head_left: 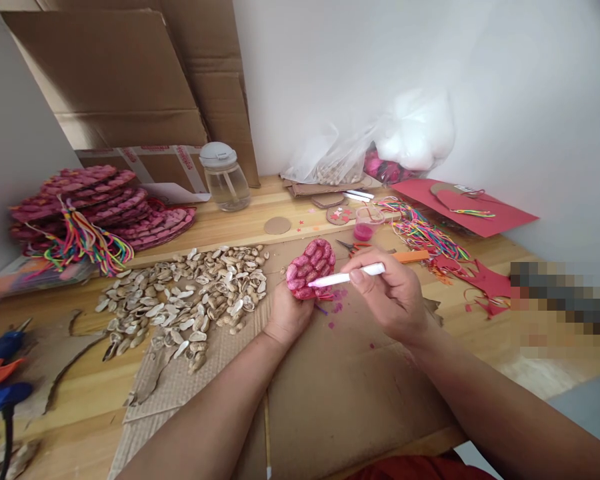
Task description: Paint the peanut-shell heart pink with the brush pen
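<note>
My left hand [294, 313] holds up a small round piece covered in pink-painted peanut shells [311, 269], gripped from below, its fingers mostly hidden behind it. In my right hand [393, 293] is a white marker [353, 275], pinched between thumb and fingers. The marker's pale tip touches or nearly touches the lower part of the shells. Beneath both hands lies a flat sheet of cardboard [350, 387], spotted with pink paint near the piece.
Loose peanut shells [195, 293] spread at the left, near a blue glue gun [3, 373]. Behind stand stacked pink shell discs [100, 207] and a water bottle [225, 177]. A pink paint cup [364, 230], orange-handled tool [353, 247] and colourful cords [420, 230] lie right.
</note>
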Available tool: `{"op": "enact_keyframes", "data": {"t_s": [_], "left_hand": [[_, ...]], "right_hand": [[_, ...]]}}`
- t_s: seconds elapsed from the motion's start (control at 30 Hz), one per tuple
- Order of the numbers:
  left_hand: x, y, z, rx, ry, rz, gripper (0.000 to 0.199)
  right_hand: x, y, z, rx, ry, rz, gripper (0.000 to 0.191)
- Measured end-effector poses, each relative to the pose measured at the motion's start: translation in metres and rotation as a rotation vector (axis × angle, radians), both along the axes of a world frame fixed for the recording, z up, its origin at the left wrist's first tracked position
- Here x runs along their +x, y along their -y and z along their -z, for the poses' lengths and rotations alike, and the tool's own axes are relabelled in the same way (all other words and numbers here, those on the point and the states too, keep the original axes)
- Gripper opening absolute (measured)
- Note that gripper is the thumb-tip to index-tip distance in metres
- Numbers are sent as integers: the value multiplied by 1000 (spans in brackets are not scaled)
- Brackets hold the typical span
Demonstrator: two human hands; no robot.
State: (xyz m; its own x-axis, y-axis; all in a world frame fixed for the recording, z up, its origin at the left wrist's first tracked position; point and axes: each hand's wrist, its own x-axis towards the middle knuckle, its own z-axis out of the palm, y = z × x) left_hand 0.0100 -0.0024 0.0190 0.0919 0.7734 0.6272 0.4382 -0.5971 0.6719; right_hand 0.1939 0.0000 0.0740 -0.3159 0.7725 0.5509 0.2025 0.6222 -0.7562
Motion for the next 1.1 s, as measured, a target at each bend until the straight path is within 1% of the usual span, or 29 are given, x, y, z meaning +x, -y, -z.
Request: {"op": "enact_keyframes", "data": {"t_s": [0.13, 0.23, 0.3, 0.4, 0.47, 0.63, 0.7, 0.77, 0.8, 0.87, 0.9, 1.0, 1.1], "left_hand": [[0, 0, 2, -18, 25, 0, 43], [0, 0, 2, -23, -6, -18, 43], [0, 0, 2, -13, -11, -27, 42], [0, 0, 4, -14, 25, -31, 42], [0, -1, 6, -31, 23, -34, 40], [-3, -1, 10, -71, 53, -73, 38], [-5, -1, 13, -108, 73, -86, 34], [-7, 0, 18, -186, 97, -95, 22], [-8, 0, 20, -238, 106, -98, 18], [-9, 0, 23, -330, 132, -97, 25], [-10, 0, 24, -360, 152, -90, 29], [-11, -2, 23, -424, 212, -67, 34], [-10, -2, 19, -488, 254, -86, 35]], "right_hand": [[-1, -1, 2, -6, 5, 39, 14], [-1, -3, 4, -22, -39, 95, 16], [-1, -3, 5, -40, -41, 88, 18], [-1, -3, 7, -69, -4, 38, 17], [0, -3, 8, -75, -14, 41, 17], [1, -12, 13, -83, -156, 148, 20], [-1, -18, 14, -101, -223, 149, 20], [-3, -24, 16, -140, -321, 115, 20], [-4, -27, 16, -171, -386, 89, 19], [-7, -33, 18, -274, -538, 44, 21], [-9, -36, 20, -350, -610, 25, 22], [-13, -39, 23, -646, -772, -65, 24], [-16, -37, 27, -919, -875, -216, 21]]}}
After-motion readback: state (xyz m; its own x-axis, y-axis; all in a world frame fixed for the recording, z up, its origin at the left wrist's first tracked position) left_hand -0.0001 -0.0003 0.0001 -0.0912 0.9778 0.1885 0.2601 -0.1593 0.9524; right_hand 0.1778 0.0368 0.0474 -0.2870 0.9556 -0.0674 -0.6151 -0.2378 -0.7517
